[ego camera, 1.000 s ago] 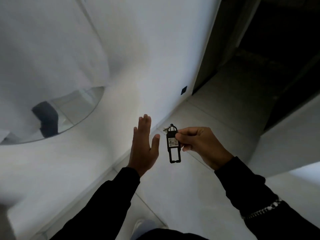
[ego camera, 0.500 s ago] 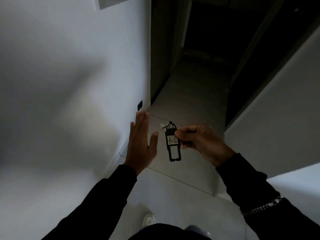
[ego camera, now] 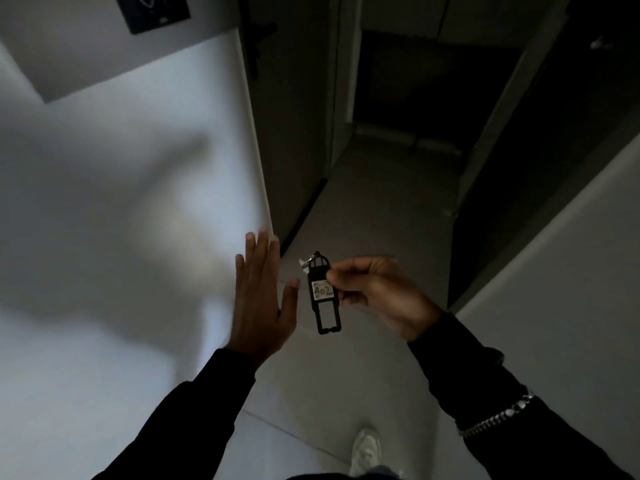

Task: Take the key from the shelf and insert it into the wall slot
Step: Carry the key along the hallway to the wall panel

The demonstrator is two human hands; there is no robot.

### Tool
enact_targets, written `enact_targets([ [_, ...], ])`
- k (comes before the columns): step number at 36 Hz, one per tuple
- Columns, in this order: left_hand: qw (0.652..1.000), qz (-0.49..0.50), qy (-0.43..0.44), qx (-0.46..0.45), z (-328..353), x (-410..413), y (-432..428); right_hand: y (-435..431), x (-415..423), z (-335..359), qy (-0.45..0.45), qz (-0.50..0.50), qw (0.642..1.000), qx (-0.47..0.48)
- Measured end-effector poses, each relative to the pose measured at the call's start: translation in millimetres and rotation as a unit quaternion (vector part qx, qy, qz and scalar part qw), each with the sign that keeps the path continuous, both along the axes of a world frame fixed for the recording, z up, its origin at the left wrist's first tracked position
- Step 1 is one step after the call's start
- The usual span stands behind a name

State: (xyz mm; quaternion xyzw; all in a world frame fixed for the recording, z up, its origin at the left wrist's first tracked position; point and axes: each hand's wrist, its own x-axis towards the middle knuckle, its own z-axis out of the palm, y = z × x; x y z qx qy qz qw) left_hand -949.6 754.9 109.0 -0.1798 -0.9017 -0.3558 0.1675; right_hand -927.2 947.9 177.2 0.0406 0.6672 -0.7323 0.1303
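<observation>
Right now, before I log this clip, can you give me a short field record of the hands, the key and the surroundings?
right hand: pinching the black key tag, label reads 402
key: only a bit of metal shows behind the tag's top
left hand: open, fingers straight, holding nothing
dark wall panel: upper left on the white wall, not yet reached
setting: dim corridor, tiled floor
task stage: key in hand, not inserted

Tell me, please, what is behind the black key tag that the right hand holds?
Behind the top of the black key tag, a small piece of pale metal sticks out, probably the key. The tag covers the rest. The right hand pinches the tag's edge.
</observation>
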Motion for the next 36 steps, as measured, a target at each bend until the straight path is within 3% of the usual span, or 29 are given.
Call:
enact_targets([
  [13, 0.991, 0.109, 0.021, 0.068, 31.8, -168.4, 24.6, 51.6, -220.9, 5.7, 0.014, 0.039, 0.999, -0.005],
  [24, 0.964, 0.207, 0.168, 0.025, 97.3, -329.2, -29.5, 2.5, -403.6, 45.1, 0.08, 0.135, 0.988, 0.001],
  [29, 0.93, 0.267, 0.251, -0.017, 145.9, -373.3, -59.5, -21.3, -479.3, 90.2, 0.154, 0.207, 0.966, 0.022],
  [36, 0.846, 0.386, 0.342, -0.135, 207.1, -417.8, -93.3, -72.1, -565.9, 159.6, 0.321, 0.33, 0.888, 0.025],
])
